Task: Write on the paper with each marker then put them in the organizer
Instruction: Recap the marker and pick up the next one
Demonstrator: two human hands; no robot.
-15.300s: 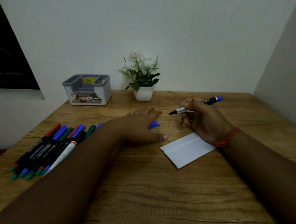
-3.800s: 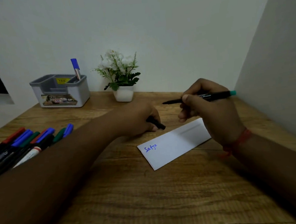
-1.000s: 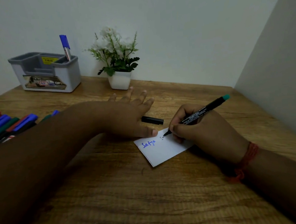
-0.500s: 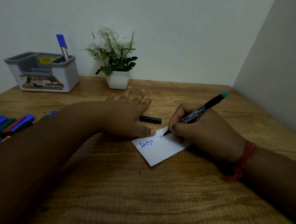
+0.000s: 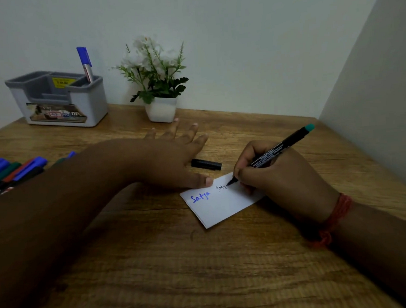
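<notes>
Now the second word on the paper (image 5: 221,202) is longer than half a second ago: small dark strokes reading roughly "Saty" sit to the right of the blue "Satya", where only the first strokes showed before; neither hand has shifted noticeably. Right hand (image 5: 278,179) is closed in a writing grip around the black marker (image 5: 273,155), thumb and forefingers pinching the barrel low down, near the tip; the tip touches the paper at the end of the new word, and the barrel slants up and to the right, ending in a teal end plug. Left hand (image 5: 171,161) lies flat and open on the table (image 5: 205,274), fingers spread, holding nothing; its thumb tip presses the upper left edge of the paper. Black cap (image 5: 206,164) lies on its side on the wood between the two hands, just beyond the left hand's fingers, apart from the paper. Organizer (image 5: 58,99) stands at the back left against the wall, with one blue-capped marker (image 5: 85,63) upright in its right rear compartment. Loose markers (image 5: 8,172) lie in a row at the left edge, red, blue and green caps showing; the left forearm covers their lower ends and the frame cuts the row, so a count is not possible. Right part of the paper is hidden under the right hand. Label print on the organizer is not legible. Potted plant (image 5: 157,85) stands right of the organizer.
</notes>
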